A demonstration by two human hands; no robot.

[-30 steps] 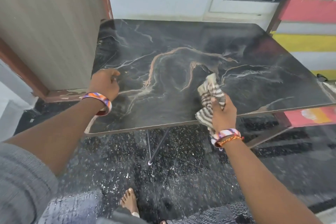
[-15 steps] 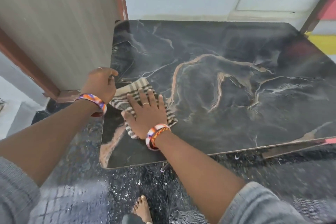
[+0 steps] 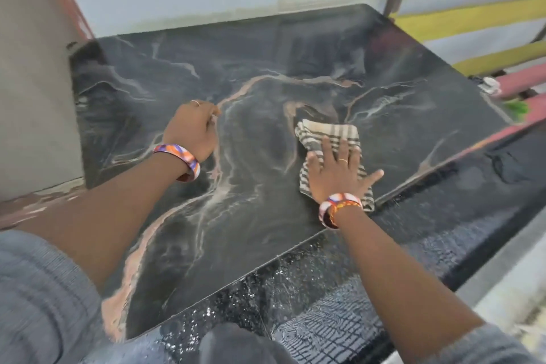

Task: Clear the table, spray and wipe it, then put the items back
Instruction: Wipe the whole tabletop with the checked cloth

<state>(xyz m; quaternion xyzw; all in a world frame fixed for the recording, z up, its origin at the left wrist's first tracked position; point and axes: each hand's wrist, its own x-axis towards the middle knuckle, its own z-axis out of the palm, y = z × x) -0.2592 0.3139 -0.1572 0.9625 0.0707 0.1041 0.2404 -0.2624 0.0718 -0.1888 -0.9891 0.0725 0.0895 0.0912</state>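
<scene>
The black marble-patterned table (image 3: pixel 266 91) fills the middle of the head view, with nothing standing on it. A striped beige-and-grey cloth (image 3: pixel 328 134) lies flat on its right front part. My right hand (image 3: pixel 336 171) presses down on the cloth with fingers spread and straight, thumb out to the right near the table's edge. My left hand (image 3: pixel 192 130) rests on the table's left middle with fingers curled into a loose fist, holding nothing that I can see. Both wrists wear coloured bangles.
A grey cabinet side (image 3: pixel 32 83) with a red-brown frame stands against the table's left edge. A red, yellow and grey striped bench or rail (image 3: pixel 472 18) runs along the right. A white wall is behind. The dark speckled floor (image 3: pixel 443 230) lies below the front edge.
My right hand has swept the cloth from the table's left front, beside my left hand, across to the right front. My left hand has shifted inward from the left edge.
</scene>
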